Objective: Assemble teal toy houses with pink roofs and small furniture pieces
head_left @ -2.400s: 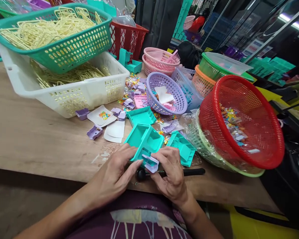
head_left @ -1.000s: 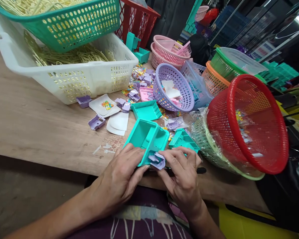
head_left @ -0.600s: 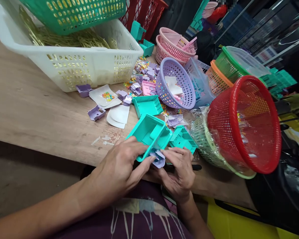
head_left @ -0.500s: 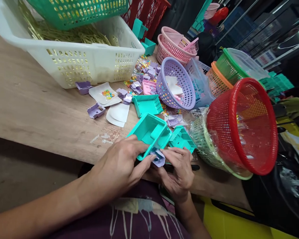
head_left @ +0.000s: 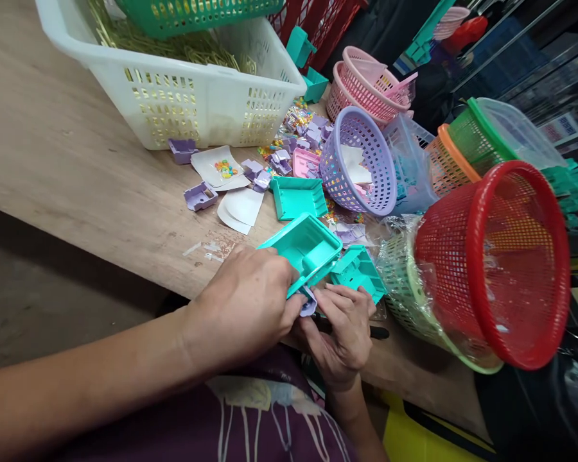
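Head view shows your left hand [head_left: 248,301] gripping the teal box [head_left: 304,247] at the tabletop [head_left: 77,186] edge while your right hand [head_left: 344,327] pinches the purple piece [head_left: 309,301] against it, not clearly snapped in yet.

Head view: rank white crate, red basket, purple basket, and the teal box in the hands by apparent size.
1. White crate, cut off by the frame's top edge.
2. Red basket; it sits nearer the camera, so its rank against the crate is unsure.
3. Purple basket.
4. Teal box, gripped by the left hand and right hand.
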Demonstrator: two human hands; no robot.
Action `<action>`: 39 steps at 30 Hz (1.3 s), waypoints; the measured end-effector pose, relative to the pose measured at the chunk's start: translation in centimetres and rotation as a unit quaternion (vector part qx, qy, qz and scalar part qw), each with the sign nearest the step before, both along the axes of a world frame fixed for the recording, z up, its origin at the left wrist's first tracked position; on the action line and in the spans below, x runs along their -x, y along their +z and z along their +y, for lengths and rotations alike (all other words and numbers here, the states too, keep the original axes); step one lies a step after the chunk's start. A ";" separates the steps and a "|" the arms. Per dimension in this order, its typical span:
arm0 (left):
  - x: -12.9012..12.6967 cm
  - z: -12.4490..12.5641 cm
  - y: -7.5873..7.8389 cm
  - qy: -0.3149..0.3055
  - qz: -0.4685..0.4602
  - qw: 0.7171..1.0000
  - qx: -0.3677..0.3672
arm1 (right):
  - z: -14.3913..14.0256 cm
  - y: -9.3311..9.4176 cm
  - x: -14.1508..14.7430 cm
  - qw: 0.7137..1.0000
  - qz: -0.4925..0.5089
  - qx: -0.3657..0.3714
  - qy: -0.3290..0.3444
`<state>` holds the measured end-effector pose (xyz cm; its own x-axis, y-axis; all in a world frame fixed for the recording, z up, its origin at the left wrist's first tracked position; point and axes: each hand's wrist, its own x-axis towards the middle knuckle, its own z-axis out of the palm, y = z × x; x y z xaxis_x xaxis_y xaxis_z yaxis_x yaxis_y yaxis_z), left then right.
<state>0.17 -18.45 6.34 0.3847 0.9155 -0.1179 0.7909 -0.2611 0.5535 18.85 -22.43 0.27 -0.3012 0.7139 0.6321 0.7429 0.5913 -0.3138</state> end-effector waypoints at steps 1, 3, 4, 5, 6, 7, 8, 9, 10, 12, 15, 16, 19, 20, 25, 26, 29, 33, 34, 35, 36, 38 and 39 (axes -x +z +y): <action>-0.2 -0.1 -0.2 -0.002 0.011 1.000 -0.017 | 0.0 -0.1 0.0 1.000 0.003 -0.001 0.000; -0.4 -0.3 -0.5 -0.016 0.030 0.999 -0.031 | 0.1 -0.4 0.0 1.000 0.009 -0.001 -0.003; -0.4 -0.4 -0.7 -0.028 0.034 0.998 -0.035 | 0.2 -0.6 0.0 1.000 0.014 0.001 -0.005; -0.5 -0.5 -0.8 -0.045 0.033 0.998 -0.040 | 0.2 -0.8 -0.1 1.000 0.020 0.004 -0.008; -0.4 -0.5 -1.0 -0.062 0.029 0.997 -0.045 | 0.3 -1.0 -0.1 1.000 0.027 0.010 -0.011; -0.4 -0.6 -1.2 -0.075 0.021 0.996 -0.051 | 0.3 -1.2 -0.1 0.999 0.035 0.017 -0.013; -0.3 -0.6 -1.4 -0.083 0.011 0.995 -0.059 | 0.4 -1.4 -0.1 0.999 0.043 0.021 -0.015; -0.3 -0.6 -1.6 -0.086 0.002 0.994 -0.066 | 0.4 -1.5 -0.1 0.998 0.050 0.023 -0.017; -0.2 -0.4 -1.9 -0.086 -0.004 0.994 -0.073 | 0.5 -1.5 -0.2 0.998 0.056 0.026 -0.019; 0.1 0.1 -2.4 -0.093 -0.010 0.991 -0.094 | 0.7 -1.1 -0.3 0.998 0.048 0.038 -0.018; 1.1 1.8 -2.6 -0.157 -0.019 0.980 -0.124 | 1.8 0.4 -0.8 0.998 -0.004 0.057 0.007; 1.6 2.6 -2.5 -0.188 -0.021 0.974 -0.124 | 2.5 0.9 -1.1 0.998 -0.023 0.054 0.017; 2.7 4.7 -1.9 -0.273 0.011 0.954 -0.122 | 4.9 2.1 -1.5 0.992 -0.087 0.054 0.070; 3.0 5.2 -1.7 -0.296 0.031 0.946 -0.128 | 5.7 2.3 -1.5 0.986 -0.116 0.066 0.100; 4.1 5.4 -2.5 -0.315 0.053 0.917 -0.240 | 8.1 1.7 -0.7 0.960 -0.186 0.096 0.183; 4.3 5.2 -2.9 -0.289 0.044 0.919 -0.266 | 8.2 1.6 -0.6 0.961 -0.188 0.091 0.181; 4.6 4.3 -4.1 -0.216 0.020 0.933 -0.288 | 8.1 1.6 -0.4 0.960 -0.201 0.083 0.179; 4.0 3.6 -4.8 -0.211 0.009 0.945 -0.250 | 8.1 1.8 -0.5 0.956 -0.214 0.077 0.186; 3.9 3.5 -4.8 -0.212 0.010 0.945 -0.247 | 8.1 1.7 -0.5 0.956 -0.215 0.071 0.188; 3.7 3.4 -4.8 -0.214 0.015 0.945 -0.247 | 8.2 1.6 -0.5 0.955 -0.216 0.063 0.190; 3.6 3.4 -4.7 -0.216 0.021 0.944 -0.249 | 8.3 1.5 -0.5 0.955 -0.218 0.055 0.191; 3.4 3.4 -4.6 -0.216 0.034 0.943 -0.251 | 8.4 1.3 -0.5 0.954 -0.224 0.045 0.194; 3.3 3.4 -4.6 -0.213 0.037 0.944 -0.251 | 8.5 1.2 -0.5 0.953 -0.226 0.043 0.197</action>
<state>-3.13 -15.08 1.78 0.7378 0.6279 0.2478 0.5874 -0.7781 0.2227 19.31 -13.88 1.49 -0.7845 0.5321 0.3185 0.5389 0.8391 -0.0744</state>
